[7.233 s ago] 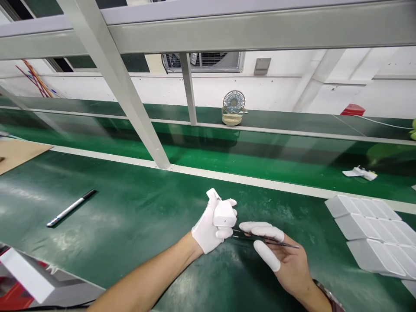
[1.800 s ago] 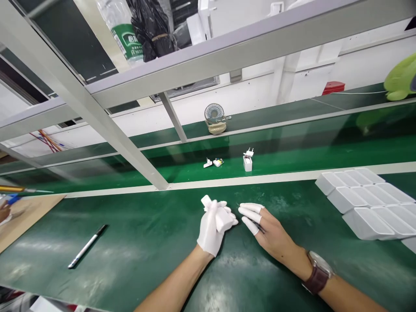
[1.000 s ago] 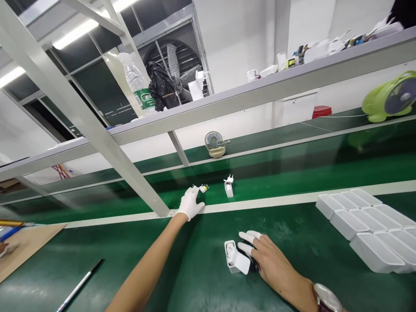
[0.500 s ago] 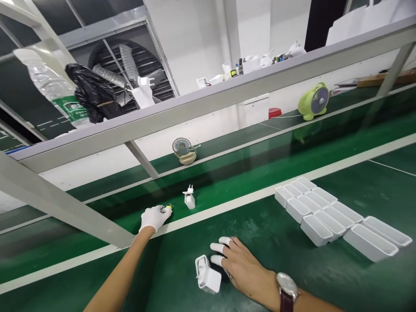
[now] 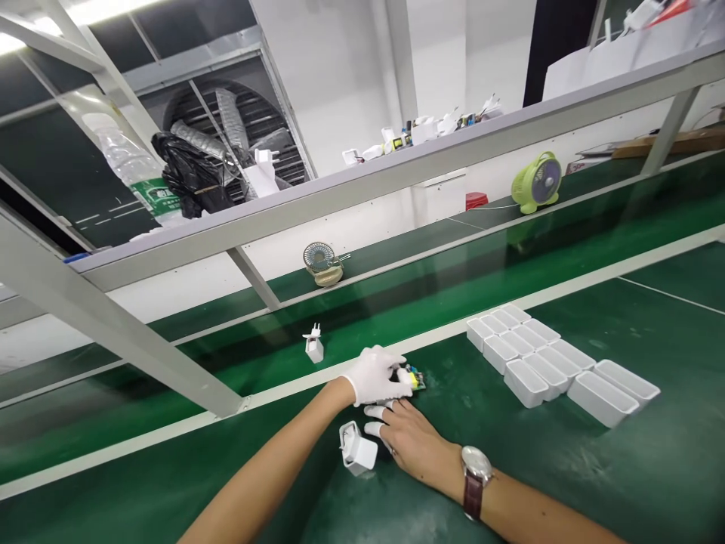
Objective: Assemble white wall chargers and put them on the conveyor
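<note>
My left hand (image 5: 374, 375), in a white glove, pinches a small circuit board (image 5: 416, 378) with a yellow component on it, just over the green bench. My right hand (image 5: 411, 434) wears white finger cots and a wristwatch. It rests palm down, fingers stretched out and empty, just below the left hand. Left of its fingertips lies a white charger housing (image 5: 362, 455) with a part tucked into its open end. Another white charger piece with plug pins (image 5: 314, 347) stands on the belt behind the rail.
Rows of open white plastic cases (image 5: 526, 381) stand on the right of the bench. A pale rail (image 5: 442, 332) separates bench and green belt (image 5: 453, 291). A slanted metal post (image 5: 141, 325) rises at left. Small fans (image 5: 320, 257) stand behind, below a shelf (image 5: 362, 189) holding parts.
My left hand has come from the belt across the rail to the right, bringing the circuit board over the bench. My right hand stays beside the charger housing. The view has shifted slightly.
</note>
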{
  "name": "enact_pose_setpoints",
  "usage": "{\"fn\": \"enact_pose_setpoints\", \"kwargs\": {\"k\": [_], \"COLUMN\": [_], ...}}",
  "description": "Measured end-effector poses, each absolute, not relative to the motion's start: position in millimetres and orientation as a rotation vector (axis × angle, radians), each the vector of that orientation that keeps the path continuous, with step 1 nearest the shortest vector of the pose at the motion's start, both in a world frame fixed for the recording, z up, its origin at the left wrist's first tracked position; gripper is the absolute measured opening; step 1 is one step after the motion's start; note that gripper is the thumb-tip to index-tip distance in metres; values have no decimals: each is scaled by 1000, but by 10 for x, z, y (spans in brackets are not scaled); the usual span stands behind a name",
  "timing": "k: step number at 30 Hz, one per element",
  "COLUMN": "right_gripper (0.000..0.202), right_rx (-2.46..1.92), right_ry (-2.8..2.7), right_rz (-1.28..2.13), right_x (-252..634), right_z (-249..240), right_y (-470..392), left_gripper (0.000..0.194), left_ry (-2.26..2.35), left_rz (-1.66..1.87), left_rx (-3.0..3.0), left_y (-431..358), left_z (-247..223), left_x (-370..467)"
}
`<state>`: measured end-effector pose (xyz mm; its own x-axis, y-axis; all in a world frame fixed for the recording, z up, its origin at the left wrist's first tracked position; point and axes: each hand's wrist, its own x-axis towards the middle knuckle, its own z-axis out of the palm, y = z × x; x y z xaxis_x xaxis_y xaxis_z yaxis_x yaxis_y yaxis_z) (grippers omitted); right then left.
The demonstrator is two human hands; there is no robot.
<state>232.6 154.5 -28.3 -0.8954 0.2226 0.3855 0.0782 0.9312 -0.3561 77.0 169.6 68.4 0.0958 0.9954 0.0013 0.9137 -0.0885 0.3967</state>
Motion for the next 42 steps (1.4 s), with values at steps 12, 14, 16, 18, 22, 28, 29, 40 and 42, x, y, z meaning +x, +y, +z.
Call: {"fn": "enact_pose_setpoints", "kwargs": {"k": [12, 14, 16, 18, 22, 28, 29, 40, 42], "right_gripper": [33, 35, 34, 32, 47, 39, 34, 16, 15], "right_rx": [-156, -160, -168, -187, -233, -271, -300, -532, -540], "right_ry": [-2558, -2538, -2522, -2507, -2466, -2093, -2045, -1684, -1682], "right_rz": [505, 528, 550, 580, 639, 987, 1026, 1592, 1568], "right_x": [2370, 2354, 2342, 2340, 2361, 2341, 2330, 2426, 2435], "right_z": [-248, -275, -301, -321, -354, -384, -376, -49, -6], "right_y": [1589, 1584, 1574, 1560, 1545, 1566, 1561, 1288, 1264], "left_gripper": [47, 75, 104, 121, 101, 51, 46, 40, 43], "left_ry": [2018, 1974, 1960, 1971, 1931, 1471, 1315, 554, 534], "left_rz": [703, 551, 532, 706, 1097, 1663, 1712, 1683, 1656], "left_rx": [1547, 1438, 1345, 1284, 1120, 494, 340, -196, -206], "left_y": [641, 336, 115, 9, 99, 340, 344, 184, 181], "left_z": [1047, 912, 735, 547, 257, 237, 257, 218, 216], "left_x": [116, 57, 139, 346, 805, 864, 829, 729, 726]}}
